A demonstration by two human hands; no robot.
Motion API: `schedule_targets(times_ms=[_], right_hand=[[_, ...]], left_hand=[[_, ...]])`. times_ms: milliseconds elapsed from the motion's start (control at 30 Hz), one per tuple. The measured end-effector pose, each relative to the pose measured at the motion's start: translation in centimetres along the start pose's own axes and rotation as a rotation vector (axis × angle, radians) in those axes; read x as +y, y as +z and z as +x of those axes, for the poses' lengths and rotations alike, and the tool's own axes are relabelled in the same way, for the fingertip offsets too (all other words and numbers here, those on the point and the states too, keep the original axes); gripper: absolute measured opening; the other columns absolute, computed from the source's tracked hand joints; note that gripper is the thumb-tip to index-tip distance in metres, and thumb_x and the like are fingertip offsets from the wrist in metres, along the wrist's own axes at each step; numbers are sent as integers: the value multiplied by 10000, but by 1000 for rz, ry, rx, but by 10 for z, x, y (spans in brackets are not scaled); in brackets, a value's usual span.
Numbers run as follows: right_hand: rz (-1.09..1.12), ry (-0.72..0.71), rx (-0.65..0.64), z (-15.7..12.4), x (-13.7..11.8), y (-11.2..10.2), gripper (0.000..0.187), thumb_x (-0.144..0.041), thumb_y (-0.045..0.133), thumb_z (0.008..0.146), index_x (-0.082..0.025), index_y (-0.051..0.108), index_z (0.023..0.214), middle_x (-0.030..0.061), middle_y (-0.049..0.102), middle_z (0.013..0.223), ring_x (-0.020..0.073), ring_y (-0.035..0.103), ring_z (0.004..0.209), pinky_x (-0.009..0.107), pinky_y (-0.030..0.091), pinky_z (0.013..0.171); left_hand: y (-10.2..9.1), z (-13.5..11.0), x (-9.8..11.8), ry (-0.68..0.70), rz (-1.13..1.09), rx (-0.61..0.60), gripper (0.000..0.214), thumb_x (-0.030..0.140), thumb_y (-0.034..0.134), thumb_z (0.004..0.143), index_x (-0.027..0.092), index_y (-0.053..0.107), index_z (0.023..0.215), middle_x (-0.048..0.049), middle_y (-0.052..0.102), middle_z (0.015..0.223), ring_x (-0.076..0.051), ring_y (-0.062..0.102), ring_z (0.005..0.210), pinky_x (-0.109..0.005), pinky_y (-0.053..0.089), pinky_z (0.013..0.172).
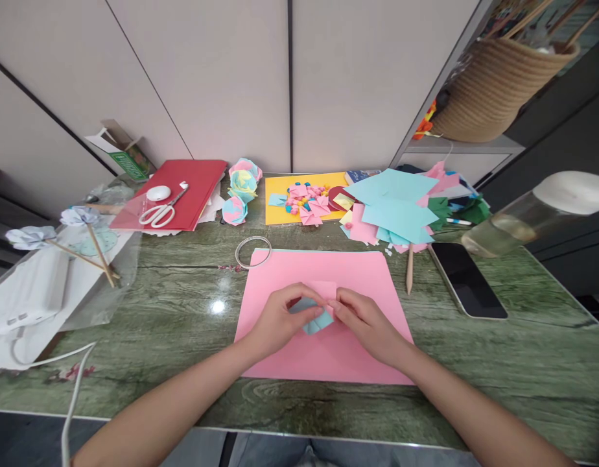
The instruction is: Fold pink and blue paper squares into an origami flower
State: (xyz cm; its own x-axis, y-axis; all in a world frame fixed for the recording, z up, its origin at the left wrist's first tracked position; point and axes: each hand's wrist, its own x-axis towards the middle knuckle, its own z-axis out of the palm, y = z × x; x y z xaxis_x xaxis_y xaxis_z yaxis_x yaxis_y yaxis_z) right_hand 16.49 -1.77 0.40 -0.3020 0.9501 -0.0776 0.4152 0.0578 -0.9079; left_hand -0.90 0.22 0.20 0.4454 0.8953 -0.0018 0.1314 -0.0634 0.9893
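A small folded paper piece (317, 310), pink on top and light blue below, lies over a large pink sheet (328, 272) on the green desk. My left hand (280, 321) pinches its left side with curled fingers. From the right, my right hand (362, 321) pinches the same piece, fingertips meeting those of the left hand near the middle. Both forearms reach in from the near edge.
White scissors (161, 211) lie on a red folder (183, 191) at the back left. Folded paper balls (241, 188), a yellow sheet (280, 194) with small pieces, loose blue and pink paper (397, 207), a pencil (410, 267), a phone (467, 279), a ring (253, 251) and a bottle (533, 214) surround the sheet.
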Motion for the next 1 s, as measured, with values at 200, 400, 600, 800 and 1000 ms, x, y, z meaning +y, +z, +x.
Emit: schedule_targets(times_ms=[200,400,600,800,1000], right_hand=[[-41,-34,17,1,-3,-3,191,-282,423,830,-180,467,674,-28,442,634,109,411,603,221,313,547],[-127,-53,51,0,-4,-1,162,-259,436,819,-189,460,675,-15,473,661,120,432,623,235,323,567],[-78,-41,110,0,-3,3,120,-274,459,811,-201,426,721,-17,477,688,121,457,639,230,359,569],[-335,-244,269,-4,5,4,77,-200,484,791,-195,469,716,7,510,696,143,478,680,266,375,628],[-445,-365,316,-5,5,4,54,-192,501,798,-192,555,794,23,601,725,149,526,705,284,387,665]], left_hand=[[-2,1,0,9,-1,-9,27,155,547,715,154,567,734,-12,567,731,-136,507,717,-249,382,674],[-1,-1,4,5,-29,-19,12,158,539,726,154,545,736,-8,542,737,-132,496,724,-240,373,667],[1,0,0,-13,-25,12,48,150,547,709,154,503,691,6,501,712,-116,474,678,-229,377,634],[2,-3,-1,-51,10,53,89,192,551,718,163,467,708,23,463,703,-104,453,659,-221,371,617],[2,-3,1,22,54,47,87,179,544,732,164,461,711,18,490,712,-106,469,686,-211,372,629]])
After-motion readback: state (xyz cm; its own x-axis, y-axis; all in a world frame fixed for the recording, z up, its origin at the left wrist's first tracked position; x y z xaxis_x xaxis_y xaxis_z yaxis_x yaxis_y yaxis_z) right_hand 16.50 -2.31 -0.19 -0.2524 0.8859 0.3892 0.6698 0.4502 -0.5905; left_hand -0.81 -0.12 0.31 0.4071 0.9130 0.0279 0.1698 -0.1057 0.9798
